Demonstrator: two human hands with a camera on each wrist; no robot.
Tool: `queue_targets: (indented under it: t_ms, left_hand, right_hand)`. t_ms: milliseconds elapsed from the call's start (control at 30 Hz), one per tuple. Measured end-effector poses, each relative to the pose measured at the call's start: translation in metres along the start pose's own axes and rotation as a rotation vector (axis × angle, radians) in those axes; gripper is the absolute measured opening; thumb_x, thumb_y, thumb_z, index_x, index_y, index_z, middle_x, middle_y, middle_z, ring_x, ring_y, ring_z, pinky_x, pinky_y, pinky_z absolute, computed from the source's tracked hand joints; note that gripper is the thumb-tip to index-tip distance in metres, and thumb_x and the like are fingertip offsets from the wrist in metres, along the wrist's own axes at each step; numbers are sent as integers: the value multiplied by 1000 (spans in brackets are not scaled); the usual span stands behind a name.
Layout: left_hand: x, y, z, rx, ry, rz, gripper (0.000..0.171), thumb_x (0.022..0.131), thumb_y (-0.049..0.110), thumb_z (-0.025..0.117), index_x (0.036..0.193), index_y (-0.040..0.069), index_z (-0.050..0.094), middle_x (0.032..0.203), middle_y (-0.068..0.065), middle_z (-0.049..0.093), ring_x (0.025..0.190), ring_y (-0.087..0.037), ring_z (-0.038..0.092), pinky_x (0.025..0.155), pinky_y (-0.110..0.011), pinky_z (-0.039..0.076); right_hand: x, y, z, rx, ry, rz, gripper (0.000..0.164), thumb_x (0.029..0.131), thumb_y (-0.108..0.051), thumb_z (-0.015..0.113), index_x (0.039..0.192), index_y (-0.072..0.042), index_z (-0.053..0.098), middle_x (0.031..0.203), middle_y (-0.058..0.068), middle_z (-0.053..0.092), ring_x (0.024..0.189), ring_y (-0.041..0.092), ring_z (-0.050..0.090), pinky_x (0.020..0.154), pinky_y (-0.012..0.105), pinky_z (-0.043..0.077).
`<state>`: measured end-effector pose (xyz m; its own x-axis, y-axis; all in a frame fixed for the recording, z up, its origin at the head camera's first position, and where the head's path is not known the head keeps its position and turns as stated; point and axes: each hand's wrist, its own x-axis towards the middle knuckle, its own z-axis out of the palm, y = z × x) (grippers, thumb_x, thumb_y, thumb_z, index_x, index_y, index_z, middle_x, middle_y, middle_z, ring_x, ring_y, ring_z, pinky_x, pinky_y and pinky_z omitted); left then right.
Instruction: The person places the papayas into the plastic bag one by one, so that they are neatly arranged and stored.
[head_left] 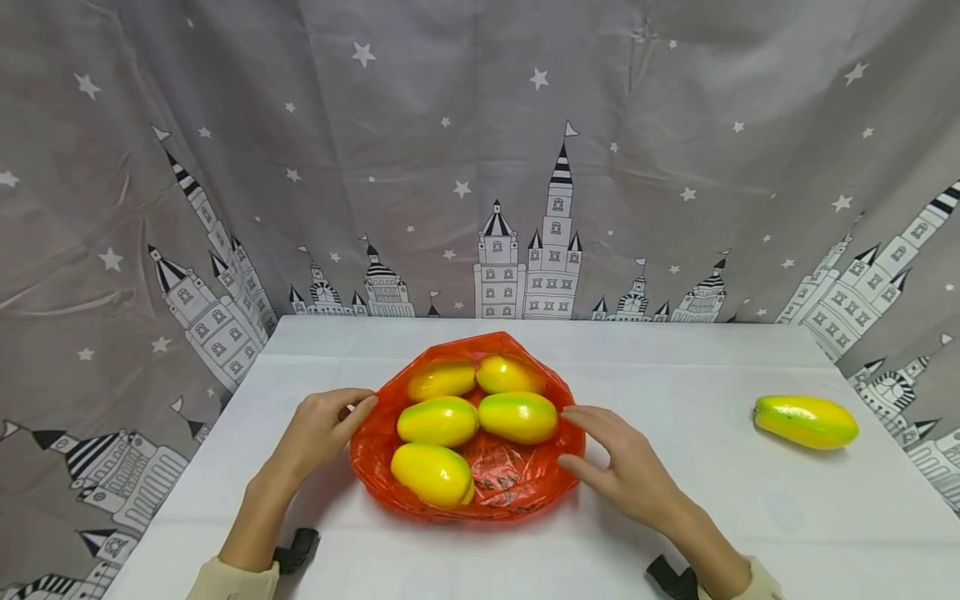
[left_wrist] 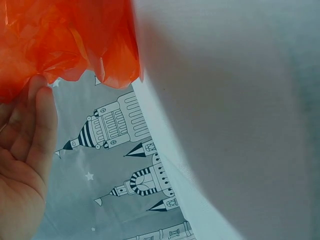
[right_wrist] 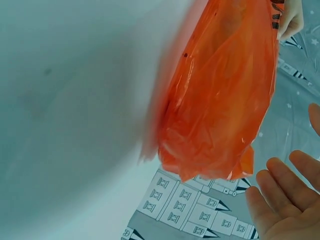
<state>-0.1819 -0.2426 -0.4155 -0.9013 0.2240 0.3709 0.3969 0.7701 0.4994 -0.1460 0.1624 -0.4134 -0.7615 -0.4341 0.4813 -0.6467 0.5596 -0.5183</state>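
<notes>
A red plastic bag (head_left: 517,487) lies on the white table with its mouth spread wide. Inside it rest several glossy oblong yellow-green fruits (head_left: 517,418), papaya- or mango-like. At the bag's left rim my left hand (head_left: 322,429) pinches the plastic between thumb and fingers; the left wrist view shows the fingertips against the crumpled edge. On the opposite side my right hand (head_left: 630,467) is at the right rim, thumb apart from the fairly straight fingers. In the right wrist view that hand's fingers (right_wrist: 280,192) hold nothing.
One more yellow-green fruit (head_left: 806,422) lies by itself on the table's right side. Behind the white table (head_left: 675,358) hangs a grey curtain (head_left: 420,125) printed with stars and castles. A black wrist camera (head_left: 297,550) sits on the left forearm.
</notes>
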Motion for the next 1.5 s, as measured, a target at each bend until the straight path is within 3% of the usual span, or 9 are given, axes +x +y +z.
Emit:
queue_targets:
  t_ms: [633, 767, 867, 933, 1500]
  left_hand:
    - [1, 0, 2, -13, 1, 13, 18, 96, 16, 66, 106, 4, 75, 95, -5, 73, 74, -14, 62, 69, -32, 57]
    - [2, 0, 2, -13, 4, 18, 18, 96, 15, 66, 106, 4, 75, 96, -6, 73, 75, -15, 63, 70, -34, 57]
    - [3, 0, 2, -10, 11, 28, 18, 95, 14, 66, 105, 3, 75, 97, -7, 73, 77, -17, 65, 71, -37, 58]
    - [3, 0, 2, -9, 14, 33, 17, 95, 14, 66, 105, 3, 75, 96, -7, 73, 77, -18, 65, 71, -38, 58]
    - [1, -3, 1, -1, 6, 7, 18, 96, 15, 66, 105, 3, 75, 95, -7, 73, 75, -17, 64, 70, -36, 57]
  right_hand:
    - [-25, 12, -22, -86, 49, 93, 49, 80, -16, 83, 125, -8, 66, 126, 3, 64, 117, 25, 59, 93, 49, 50]
    - [-33, 18, -27, -115, 70, 113, 49, 78, -15, 84, 124, -8, 66, 125, 1, 65, 116, 23, 59, 97, 30, 48]
    - [-40, 24, -32, -127, 89, 124, 50, 77, -13, 85, 123, -8, 67, 124, 1, 65, 115, 22, 58, 100, 12, 36]
    - [-45, 28, -35, -130, 104, 123, 50, 76, -11, 85, 122, -7, 67, 123, 2, 65, 115, 23, 58, 100, 6, 30]
    - [-71, 47, -55, -135, 203, 134, 53, 71, -1, 85, 121, -4, 66, 118, 7, 66, 113, 5, 53, 99, 5, 29]
